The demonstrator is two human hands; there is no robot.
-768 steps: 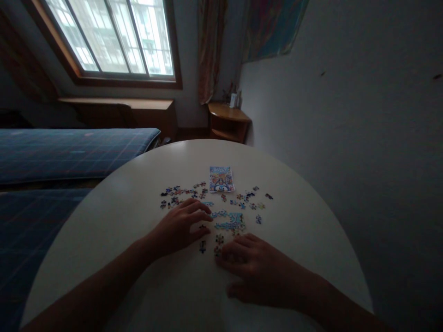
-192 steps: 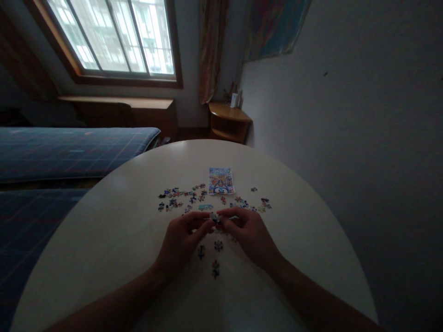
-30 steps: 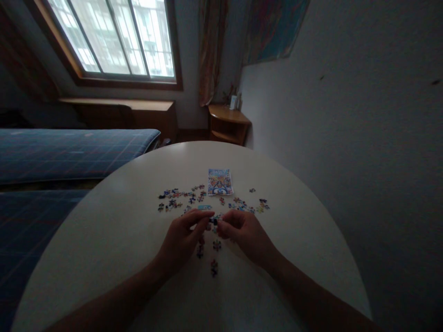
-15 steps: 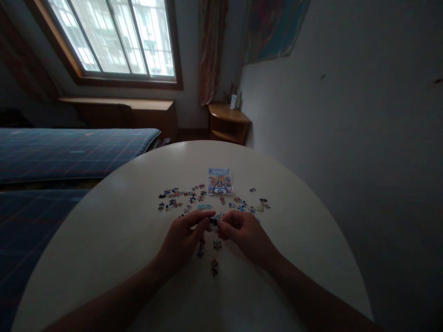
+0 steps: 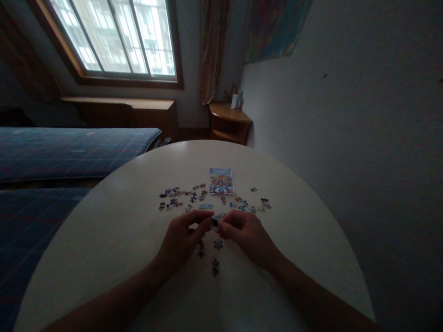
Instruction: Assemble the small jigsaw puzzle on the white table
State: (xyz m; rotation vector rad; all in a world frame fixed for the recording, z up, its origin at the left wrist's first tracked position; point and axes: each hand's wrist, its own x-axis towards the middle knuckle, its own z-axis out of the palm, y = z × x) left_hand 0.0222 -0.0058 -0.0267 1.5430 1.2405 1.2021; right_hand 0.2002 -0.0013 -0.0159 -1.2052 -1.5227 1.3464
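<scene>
My left hand (image 5: 186, 233) and my right hand (image 5: 240, 230) meet near the middle of the round white table (image 5: 138, 249). Between their fingertips is a small dark jigsaw piece (image 5: 215, 222), pinched from both sides; its print is too dim to make out. Just below the hands lie a loose jigsaw piece (image 5: 218, 244) and another piece (image 5: 201, 250), with a dark pair-like piece (image 5: 215, 266) nearer me. Beyond the fingers, a light blue strip (image 5: 206, 206) rests flat, and some pieces are partly hidden behind the hands.
Scattered jigsaw pieces (image 5: 173, 203) spread at the left, with more pieces (image 5: 242, 204) at the right. A colourful printed packet (image 5: 221, 180) lies behind them. A plaid mattress (image 5: 76, 150) stands left of the table, a white wall (image 5: 332, 152) at the right, and a corner shelf (image 5: 230, 113) beyond.
The dark piece between my fingers has turned slightly, and my left fingertips have shifted a little. The whole view has moved by a few pixels.
</scene>
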